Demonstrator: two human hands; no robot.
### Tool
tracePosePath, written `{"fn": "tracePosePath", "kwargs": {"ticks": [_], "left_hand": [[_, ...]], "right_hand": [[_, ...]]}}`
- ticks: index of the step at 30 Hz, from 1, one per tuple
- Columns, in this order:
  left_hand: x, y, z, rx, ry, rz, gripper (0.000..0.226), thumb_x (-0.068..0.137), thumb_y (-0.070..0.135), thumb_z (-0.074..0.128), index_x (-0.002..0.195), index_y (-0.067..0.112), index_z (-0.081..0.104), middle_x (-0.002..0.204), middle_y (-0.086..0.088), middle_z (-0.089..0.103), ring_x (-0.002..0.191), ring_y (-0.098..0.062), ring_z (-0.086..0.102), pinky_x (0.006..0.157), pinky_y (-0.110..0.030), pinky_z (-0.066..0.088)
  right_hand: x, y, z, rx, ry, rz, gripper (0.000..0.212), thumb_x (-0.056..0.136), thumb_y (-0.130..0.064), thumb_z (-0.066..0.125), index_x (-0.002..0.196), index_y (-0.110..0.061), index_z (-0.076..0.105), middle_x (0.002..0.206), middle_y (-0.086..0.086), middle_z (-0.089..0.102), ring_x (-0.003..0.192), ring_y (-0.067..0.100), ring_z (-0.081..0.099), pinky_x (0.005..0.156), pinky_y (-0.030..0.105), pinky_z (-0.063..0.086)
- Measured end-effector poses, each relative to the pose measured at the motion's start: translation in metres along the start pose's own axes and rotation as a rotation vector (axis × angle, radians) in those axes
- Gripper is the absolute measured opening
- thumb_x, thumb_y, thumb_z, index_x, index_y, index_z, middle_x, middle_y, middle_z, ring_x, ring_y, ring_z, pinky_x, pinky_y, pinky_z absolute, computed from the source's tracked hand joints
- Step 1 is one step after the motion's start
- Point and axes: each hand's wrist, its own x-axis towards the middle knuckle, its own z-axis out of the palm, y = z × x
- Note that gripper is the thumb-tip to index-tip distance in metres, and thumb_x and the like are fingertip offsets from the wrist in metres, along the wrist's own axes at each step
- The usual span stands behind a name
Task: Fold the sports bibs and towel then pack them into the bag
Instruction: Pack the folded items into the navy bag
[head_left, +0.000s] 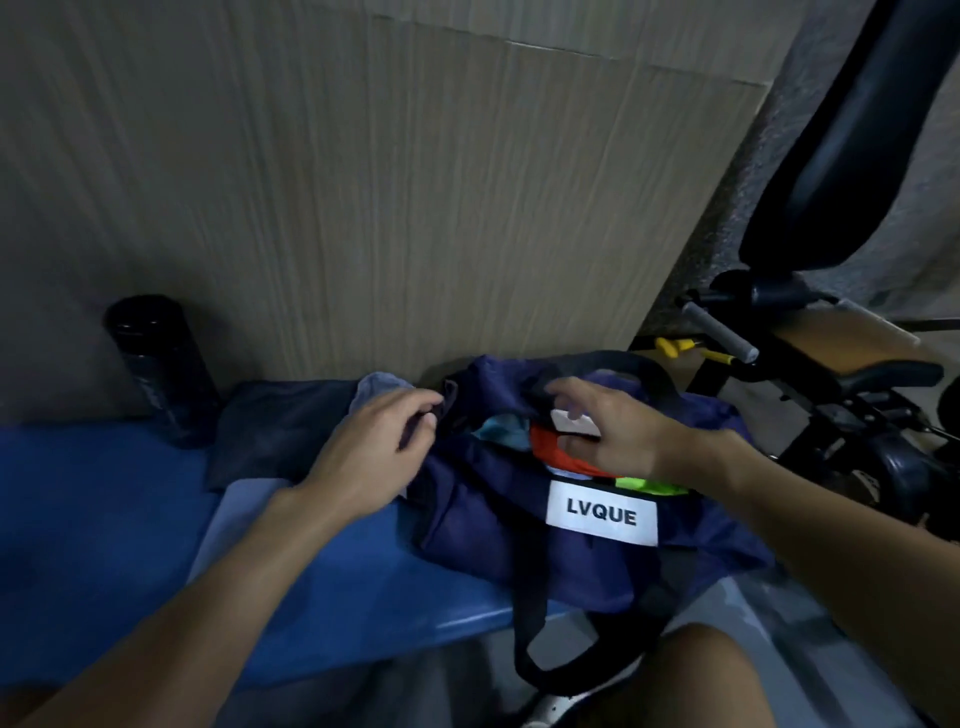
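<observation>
A navy bag (524, 525) with a white "LVQUE" label lies open on the blue bench (93, 519). Inside it show folded bibs in teal (501, 431), red (553, 449) and neon green (649, 486). My left hand (374, 447) pinches the dark left end of the bag's opening. Over the opening hovers my right hand (608, 431), its fingers spread and blurred near the black handle (613, 361); it grips nothing that I can make out. A grey-blue cloth (379, 387) peeks out behind my left hand.
A black bottle (161, 369) stands at the back left against the wood-grain wall. Beside it a dark folded cloth (275, 431) lies on the bench, and a pale cloth (239, 519) lies under my left forearm. Black exercise equipment (810, 364) crowds the right side.
</observation>
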Motion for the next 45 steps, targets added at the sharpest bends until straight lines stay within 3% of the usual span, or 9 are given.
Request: {"fn": "tracePosePath", "kwargs": {"ticks": [4, 9, 14, 20, 24, 27, 34, 39, 45], "left_hand": [[-0.002, -0.051, -0.017, 0.008, 0.069, -0.071, 0.027, 0.099, 0.016, 0.054, 0.124, 0.018, 0.063, 0.120, 0.007, 0.063, 0.114, -0.018, 0.058, 0.097, -0.041, 0.048], [-0.017, -0.098, -0.028, 0.043, 0.146, -0.177, 0.028, 0.097, 0.014, 0.055, 0.123, 0.014, 0.063, 0.121, 0.002, 0.063, 0.113, -0.020, 0.057, 0.097, -0.044, 0.048], [-0.024, -0.135, -0.040, 0.214, 0.071, -0.339, 0.036, 0.097, 0.025, 0.054, 0.132, 0.019, 0.057, 0.133, -0.001, 0.057, 0.121, -0.027, 0.051, 0.099, -0.051, 0.044], [-0.013, -0.155, -0.051, 0.316, -0.091, -0.431, 0.048, 0.102, 0.039, 0.042, 0.149, 0.028, 0.039, 0.162, 0.003, 0.023, 0.148, -0.022, 0.018, 0.117, -0.049, 0.022], [-0.007, -0.165, -0.048, 0.361, -0.253, -0.487, 0.051, 0.104, 0.046, 0.035, 0.153, 0.033, 0.031, 0.166, 0.004, 0.007, 0.151, -0.022, 0.004, 0.119, -0.052, 0.013], [-0.008, -0.169, -0.044, 0.363, -0.241, -0.473, 0.050, 0.103, 0.046, 0.037, 0.151, 0.033, 0.034, 0.165, 0.002, 0.009, 0.150, -0.024, 0.006, 0.118, -0.053, 0.014], [-0.005, -0.174, -0.035, 0.338, -0.150, -0.467, 0.053, 0.099, 0.048, 0.048, 0.149, 0.034, 0.037, 0.164, 0.000, 0.012, 0.149, -0.024, 0.009, 0.118, -0.056, 0.015], [-0.005, -0.176, -0.032, 0.333, -0.143, -0.479, 0.055, 0.097, 0.049, 0.051, 0.148, 0.034, 0.037, 0.164, 0.000, 0.011, 0.149, -0.024, 0.008, 0.118, -0.056, 0.016], [-0.005, -0.177, -0.030, 0.322, -0.136, -0.481, 0.055, 0.097, 0.048, 0.051, 0.148, 0.033, 0.037, 0.163, 0.000, 0.012, 0.149, -0.024, 0.008, 0.118, -0.055, 0.017]], "right_hand": [[0.040, -0.028, 0.022, 0.004, 0.037, -0.090, 0.054, 0.088, -0.020, 0.066, 0.137, -0.014, 0.045, 0.112, 0.000, 0.054, 0.094, 0.013, 0.055, 0.086, 0.023, 0.043], [0.095, -0.070, 0.052, -0.069, 0.101, -0.238, 0.042, 0.085, -0.028, 0.059, 0.124, -0.012, 0.058, 0.112, 0.005, 0.061, 0.106, 0.023, 0.057, 0.094, 0.037, 0.046], [0.138, -0.106, 0.095, 0.023, 0.021, -0.251, 0.031, 0.092, -0.018, 0.059, 0.122, -0.009, 0.060, 0.119, 0.010, 0.062, 0.108, 0.026, 0.058, 0.089, 0.029, 0.044], [0.174, -0.125, 0.153, 0.026, -0.225, -0.276, 0.048, 0.101, -0.027, 0.048, 0.147, -0.017, 0.041, 0.151, 0.011, 0.041, 0.145, 0.019, 0.029, 0.116, 0.037, 0.027], [0.183, -0.119, 0.166, -0.202, -0.166, -0.297, 0.038, 0.104, -0.043, 0.032, 0.124, -0.023, 0.058, 0.122, -0.002, 0.063, 0.121, 0.017, 0.051, 0.106, 0.040, 0.028], [0.187, -0.107, 0.163, -0.335, -0.153, -0.150, 0.040, 0.102, -0.050, 0.027, 0.108, -0.023, 0.056, 0.111, -0.001, 0.064, 0.111, 0.021, 0.051, 0.098, 0.041, 0.028], [0.203, -0.087, 0.173, 0.180, -0.144, 0.339, 0.062, 0.096, -0.055, 0.042, 0.149, -0.029, 0.022, 0.144, 0.011, 0.040, 0.131, 0.033, 0.041, 0.111, 0.052, 0.032], [0.215, -0.089, 0.173, 0.753, 0.005, 0.449, 0.070, 0.095, -0.027, 0.062, 0.151, -0.023, 0.021, 0.137, 0.000, 0.047, 0.128, 0.019, 0.045, 0.110, 0.039, 0.039], [0.229, -0.089, 0.171, 0.901, 0.127, 0.596, 0.053, 0.091, -0.012, 0.068, 0.137, -0.005, 0.044, 0.126, 0.009, 0.058, 0.111, 0.024, 0.057, 0.094, 0.033, 0.050]]}}
